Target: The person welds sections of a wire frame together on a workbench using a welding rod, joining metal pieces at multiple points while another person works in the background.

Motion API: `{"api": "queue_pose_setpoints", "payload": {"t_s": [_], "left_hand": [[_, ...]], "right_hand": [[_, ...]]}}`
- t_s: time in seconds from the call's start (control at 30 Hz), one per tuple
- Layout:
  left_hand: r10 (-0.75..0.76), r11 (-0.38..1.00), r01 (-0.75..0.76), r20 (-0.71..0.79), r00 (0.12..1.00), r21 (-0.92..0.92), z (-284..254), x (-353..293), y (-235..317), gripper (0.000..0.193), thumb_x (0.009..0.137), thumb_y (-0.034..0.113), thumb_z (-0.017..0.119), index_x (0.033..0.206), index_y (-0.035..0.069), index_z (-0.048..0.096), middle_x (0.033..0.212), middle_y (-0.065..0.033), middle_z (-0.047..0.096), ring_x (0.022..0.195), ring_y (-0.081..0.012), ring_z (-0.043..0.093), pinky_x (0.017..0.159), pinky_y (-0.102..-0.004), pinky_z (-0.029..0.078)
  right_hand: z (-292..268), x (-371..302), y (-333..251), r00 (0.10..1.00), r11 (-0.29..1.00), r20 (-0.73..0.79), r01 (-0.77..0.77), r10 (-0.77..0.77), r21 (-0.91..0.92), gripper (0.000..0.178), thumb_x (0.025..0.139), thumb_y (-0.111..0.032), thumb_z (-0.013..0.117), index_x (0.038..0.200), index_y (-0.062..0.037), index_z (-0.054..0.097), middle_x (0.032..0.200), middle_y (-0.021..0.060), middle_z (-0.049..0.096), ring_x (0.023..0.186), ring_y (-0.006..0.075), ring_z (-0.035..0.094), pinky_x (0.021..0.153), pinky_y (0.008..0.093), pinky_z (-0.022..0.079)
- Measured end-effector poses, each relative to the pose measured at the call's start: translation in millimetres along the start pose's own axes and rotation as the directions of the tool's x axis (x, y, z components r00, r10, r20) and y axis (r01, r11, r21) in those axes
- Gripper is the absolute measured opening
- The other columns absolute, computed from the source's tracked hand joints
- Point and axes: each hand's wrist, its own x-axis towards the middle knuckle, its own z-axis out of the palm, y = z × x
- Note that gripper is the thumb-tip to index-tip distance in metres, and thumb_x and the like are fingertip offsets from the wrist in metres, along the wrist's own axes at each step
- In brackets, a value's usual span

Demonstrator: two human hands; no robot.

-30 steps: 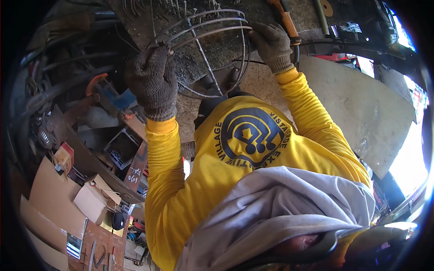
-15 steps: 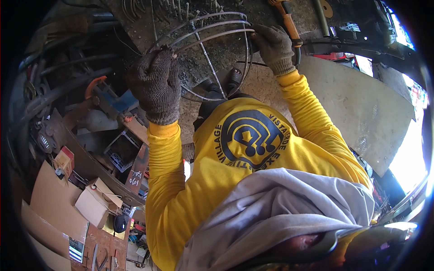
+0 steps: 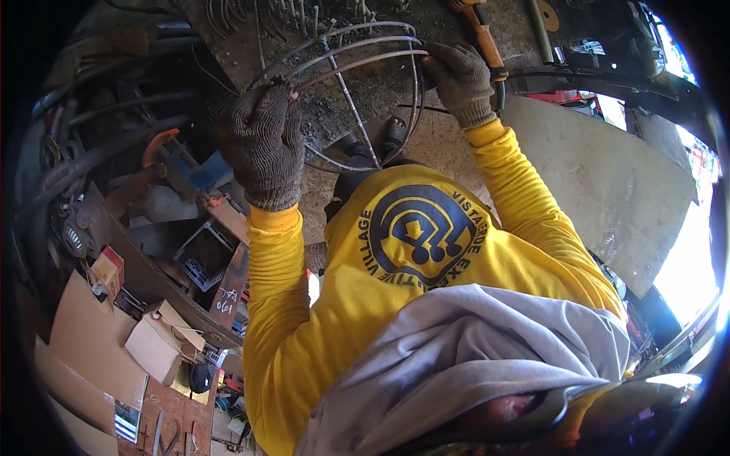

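Observation:
In front of me is a round frame of bent metal rods [image 3: 349, 102], with several curved bars and a straight bar across them. A bare curved rod [image 3: 366, 58] spans the frame's near side, from one hand to the other. Thick dark knit gloves cover both hands. My left hand [image 3: 262, 144] is closed around the rod's left end, its fingertips partly hidden. At the right end, my right hand [image 3: 461, 85] pinches the rod between thumb and fingers, close to the frame's rim. Whether the rod is joined to the frame cannot be told.
A dark, gritty workbench [image 3: 525, 34] bears an orange-handled power tool [image 3: 487, 38] right of the frame and several bent rods [image 3: 224, 15] at the far left. A large flat sheet [image 3: 601, 175] lies to the right. Cardboard boxes [image 3: 163, 342] and a crate [image 3: 204, 254] crowd the left.

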Motion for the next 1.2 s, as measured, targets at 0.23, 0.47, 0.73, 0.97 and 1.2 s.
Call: {"api": "queue_pose_setpoints", "payload": {"t_s": [0.23, 0.47, 0.73, 0.97, 1.2], "left_hand": [[0.009, 1.000, -0.009, -0.010, 1.000, 0.011, 0, 0, 1, 0.022, 0.083, 0.010, 0.079, 0.105, 0.008, 0.074, 0.099, -0.0118, 0.071, 0.089, -0.0315, 0.067, 0.080, -0.0421, 0.053], [0.015, 0.999, -0.015, -0.002, 1.000, 0.032, -1, 0, 0, 0.023, 0.082, 0.013, 0.079, 0.104, 0.008, 0.075, 0.100, -0.0121, 0.071, 0.089, -0.0323, 0.067, 0.080, -0.0430, 0.052], [0.020, 0.999, -0.020, 0.007, 1.000, 0.047, -1, 1, 2, 0.024, 0.082, 0.011, 0.078, 0.105, 0.009, 0.075, 0.099, -0.0109, 0.071, 0.090, -0.0312, 0.066, 0.080, -0.0425, 0.052], [0.021, 0.998, -0.022, 0.015, 1.000, 0.058, 1, 0, 0, 0.021, 0.082, 0.012, 0.079, 0.103, 0.010, 0.074, 0.098, -0.0101, 0.071, 0.090, -0.0304, 0.066, 0.080, -0.0421, 0.052], [0.026, 0.995, -0.030, 0.044, 0.999, 0.099, -1, 3, 3, 0.019, 0.084, 0.014, 0.078, 0.101, 0.010, 0.074, 0.097, -0.0110, 0.071, 0.087, -0.0310, 0.068, 0.077, -0.0426, 0.053]], "right_hand": [[0, -1, -1, 0.999, 0.999, 0.011, -0.040, 0.040, 0.007, 0.024, 0.082, -0.021, 0.079, 0.103, -0.0101, 0.077, 0.082, 0.0093, 0.071, 0.079, 0.0296, 0.065, 0.074, 0.0391, 0.052], [-3, 0, -4, 0.999, 0.999, 0.043, -0.031, 0.032, -0.015, 0.024, 0.084, -0.014, 0.075, 0.106, -0.0039, 0.074, 0.084, 0.0115, 0.069, 0.082, 0.0300, 0.066, 0.074, 0.0387, 0.052], [1, -1, 3, 0.999, 0.999, 0.011, -0.048, 0.048, 0.004, 0.024, 0.082, -0.022, 0.078, 0.102, -0.0099, 0.077, 0.081, 0.0092, 0.070, 0.078, 0.0290, 0.065, 0.073, 0.0395, 0.052], [-4, -1, -2, 0.999, 0.999, 0.043, -0.034, 0.033, 0.011, 0.025, 0.084, -0.011, 0.075, 0.107, -0.0027, 0.073, 0.087, 0.0122, 0.069, 0.081, 0.0286, 0.067, 0.074, 0.0372, 0.053], [-23, -14, -6, 0.957, 0.941, 0.166, -0.270, 0.239, 0.205, 0.043, 0.086, -0.007, 0.075, 0.127, -0.0018, 0.063, 0.110, 0.0135, 0.070, 0.101, 0.0225, 0.070, 0.088, 0.0335, 0.056]]}}
